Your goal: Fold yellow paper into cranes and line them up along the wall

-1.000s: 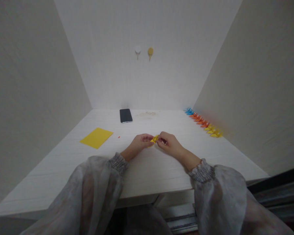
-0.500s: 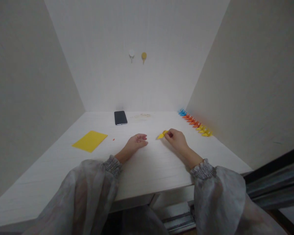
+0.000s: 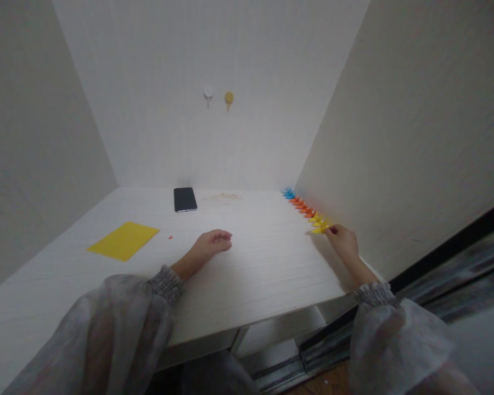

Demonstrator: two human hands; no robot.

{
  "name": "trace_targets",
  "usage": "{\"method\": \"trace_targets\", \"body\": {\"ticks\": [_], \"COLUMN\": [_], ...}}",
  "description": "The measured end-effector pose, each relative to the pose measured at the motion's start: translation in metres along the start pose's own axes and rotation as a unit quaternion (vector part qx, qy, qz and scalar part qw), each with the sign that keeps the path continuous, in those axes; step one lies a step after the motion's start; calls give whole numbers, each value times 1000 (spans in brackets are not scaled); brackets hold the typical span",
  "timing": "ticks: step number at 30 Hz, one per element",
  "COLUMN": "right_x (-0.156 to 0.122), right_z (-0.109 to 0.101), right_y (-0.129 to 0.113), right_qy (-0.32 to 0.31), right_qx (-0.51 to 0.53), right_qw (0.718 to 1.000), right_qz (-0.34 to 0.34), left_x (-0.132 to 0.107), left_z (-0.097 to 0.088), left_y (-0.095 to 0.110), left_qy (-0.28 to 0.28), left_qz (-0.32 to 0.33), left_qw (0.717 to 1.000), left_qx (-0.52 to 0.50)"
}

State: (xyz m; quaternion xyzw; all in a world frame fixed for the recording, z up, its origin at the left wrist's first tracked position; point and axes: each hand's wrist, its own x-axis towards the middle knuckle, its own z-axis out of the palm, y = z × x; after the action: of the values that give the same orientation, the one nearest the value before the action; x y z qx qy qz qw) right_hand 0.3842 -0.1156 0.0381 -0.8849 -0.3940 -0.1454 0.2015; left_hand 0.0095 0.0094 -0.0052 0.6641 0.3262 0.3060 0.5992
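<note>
Fingers of the right hand (image 3: 343,243) pinch a yellow crane (image 3: 318,231) at the near end of the row (image 3: 302,208), close to the right wall (image 3: 411,137). Whether its underside meets the desk (image 3: 263,263), I can't tell from here. The row slants along the wall's foot from the far corner, blue, then orange, then yellow, packed tight. Room is narrow on the wall side; toward the middle, the desk spreads broad. The right sleeve (image 3: 395,329) crosses the desk's near edge. Well apart, the left hand (image 3: 211,244) sits mid-desk, its fingers loosely curled and released, with a wide stretch of white surface between it and the crane. Farther left lie an orange scrap (image 3: 170,237) and a yellow sheet (image 3: 123,240), one corner pointing toward the near edge. The phone (image 3: 185,199) lies near the back wall (image 3: 160,137).
</note>
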Motion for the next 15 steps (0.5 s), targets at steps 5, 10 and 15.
{"method": "trace_targets", "body": {"ticks": [5, 10, 15], "right_x": [5, 11, 15], "right_z": [3, 9, 11], "right_y": [26, 39, 43], "right_qy": [-25, -43, -59], "right_qx": [-30, -47, -59], "right_qw": [999, 997, 996], "right_qz": [30, 34, 30], "left_x": [-2, -5, -7], "left_z": [0, 2, 3], "left_y": [4, 11, 16], "left_qy": [4, 12, 25], "left_qz": [-12, -21, -25], "left_qw": [1000, 999, 999], "left_qx": [9, 23, 41]}}
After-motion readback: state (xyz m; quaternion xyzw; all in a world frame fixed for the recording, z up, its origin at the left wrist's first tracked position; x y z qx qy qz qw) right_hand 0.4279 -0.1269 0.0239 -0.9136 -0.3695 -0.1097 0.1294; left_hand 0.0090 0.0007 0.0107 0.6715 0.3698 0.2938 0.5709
